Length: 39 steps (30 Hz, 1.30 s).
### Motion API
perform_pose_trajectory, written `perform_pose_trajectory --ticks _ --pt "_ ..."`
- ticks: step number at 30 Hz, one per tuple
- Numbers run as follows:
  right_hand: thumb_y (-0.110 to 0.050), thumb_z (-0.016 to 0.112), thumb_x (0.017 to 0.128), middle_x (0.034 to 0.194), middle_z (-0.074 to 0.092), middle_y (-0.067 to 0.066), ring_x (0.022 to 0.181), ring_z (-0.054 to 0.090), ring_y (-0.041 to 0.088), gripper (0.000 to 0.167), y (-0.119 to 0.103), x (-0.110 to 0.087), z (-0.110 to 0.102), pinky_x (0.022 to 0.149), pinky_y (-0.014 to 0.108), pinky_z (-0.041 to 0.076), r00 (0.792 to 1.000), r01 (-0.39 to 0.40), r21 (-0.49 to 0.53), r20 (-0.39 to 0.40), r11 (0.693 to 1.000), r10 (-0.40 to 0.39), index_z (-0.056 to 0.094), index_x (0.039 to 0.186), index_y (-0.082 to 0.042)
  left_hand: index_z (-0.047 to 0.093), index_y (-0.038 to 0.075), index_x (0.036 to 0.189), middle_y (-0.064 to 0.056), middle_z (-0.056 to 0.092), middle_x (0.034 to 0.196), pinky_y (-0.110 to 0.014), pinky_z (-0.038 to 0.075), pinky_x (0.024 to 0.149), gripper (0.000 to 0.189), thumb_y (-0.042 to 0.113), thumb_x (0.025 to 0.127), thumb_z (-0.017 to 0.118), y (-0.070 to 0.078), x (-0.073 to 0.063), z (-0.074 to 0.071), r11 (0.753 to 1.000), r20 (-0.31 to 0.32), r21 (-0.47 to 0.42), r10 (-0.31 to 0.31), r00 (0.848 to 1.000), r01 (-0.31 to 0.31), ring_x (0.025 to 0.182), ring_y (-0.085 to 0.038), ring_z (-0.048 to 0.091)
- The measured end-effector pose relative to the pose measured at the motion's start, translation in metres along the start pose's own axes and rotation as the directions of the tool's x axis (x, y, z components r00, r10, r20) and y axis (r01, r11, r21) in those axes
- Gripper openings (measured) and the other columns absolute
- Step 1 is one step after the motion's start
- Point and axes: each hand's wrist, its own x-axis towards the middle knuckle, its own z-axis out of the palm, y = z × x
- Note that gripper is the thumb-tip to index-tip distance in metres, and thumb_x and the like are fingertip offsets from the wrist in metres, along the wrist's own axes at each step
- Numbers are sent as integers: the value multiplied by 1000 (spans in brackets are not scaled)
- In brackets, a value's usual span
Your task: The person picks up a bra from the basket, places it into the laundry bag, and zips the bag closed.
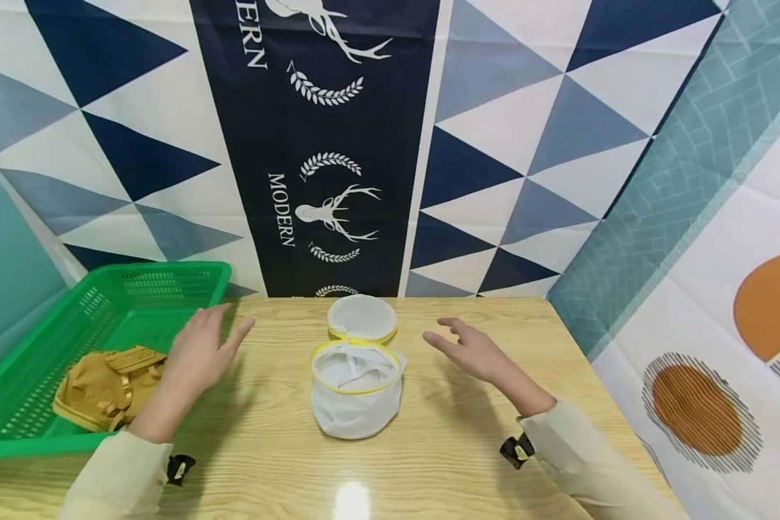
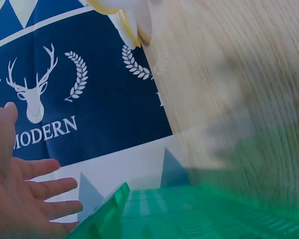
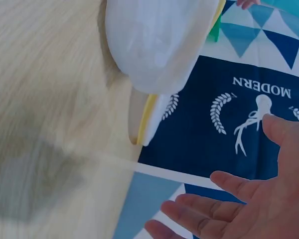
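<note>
A white mesh laundry bag (image 1: 356, 413) with yellow trim stands mid-table, its round lid (image 1: 362, 318) folded back towards the wall and its mouth uncovered. To its left, my left hand (image 1: 198, 354) is raised near the green basket, fingers extended and holding nothing. My right hand (image 1: 471, 352) hovers to the right of the bag, apart from it, fingers loosely spread with nothing in them. In the right wrist view the side of the bag (image 3: 152, 40) shows beyond that hand. A tan backpack-shaped bag (image 1: 107, 386) lies inside the green basket (image 1: 32, 357).
The green basket takes up the table's left side. A patterned cloth (image 1: 325, 144) hangs behind the wooden table (image 1: 266, 448), and another cloth (image 1: 702, 347) borders it on the right. Bare tabletop shows around the white bag.
</note>
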Motion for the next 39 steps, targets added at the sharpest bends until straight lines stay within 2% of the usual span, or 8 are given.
perform_pose_trajectory --ticks 5,12,25,30,35,39 --pt "-63 46 88 140 44 23 127 44 39 75 0 3 10 99 54 39 999 -31 53 41 998 28 38 142 -11 36 -9 137 -36 38 134 -67 32 93 76 55 97 32 -2 -2 -7 1000 -13 4 -9 1000 9 122 -53 35" --pt "-60 49 88 137 47 22 126 45 38 71 1 6 20 98 53 40 996 -53 110 82 992 44 41 140 -12 35 -9 138 -37 37 135 -68 31 92 75 54 97 32 -10 -7 -16 1000 -14 -9 -30 999 30 121 -55 34" --pt "-53 56 88 121 59 13 111 56 27 59 -2 15 37 89 43 47 996 -80 192 49 978 72 51 131 -13 32 -13 137 -42 37 130 -68 34 84 76 52 98 29 -45 -14 -39 995 14 10 -100 995 99 112 -59 37" --pt "-49 59 87 119 59 13 104 59 24 56 -4 18 43 85 40 49 994 -104 238 63 966 91 53 129 -12 30 -16 136 -45 36 127 -67 35 80 78 52 99 27 -58 -16 -48 989 41 34 -142 989 141 107 -61 37" --pt "-46 60 88 115 60 12 97 60 22 53 -3 18 48 79 36 50 994 -96 260 75 961 79 54 128 -12 27 -14 139 -45 35 127 -59 41 65 80 55 98 23 -70 -21 -59 974 66 73 -219 974 214 101 -61 41" --pt "-44 60 89 114 61 11 93 60 19 52 -2 19 52 76 34 50 994 -80 264 89 961 59 53 129 -12 25 -13 140 -45 35 126 -53 42 57 82 57 97 22 -80 -24 -65 962 67 92 -265 962 258 96 -61 44"
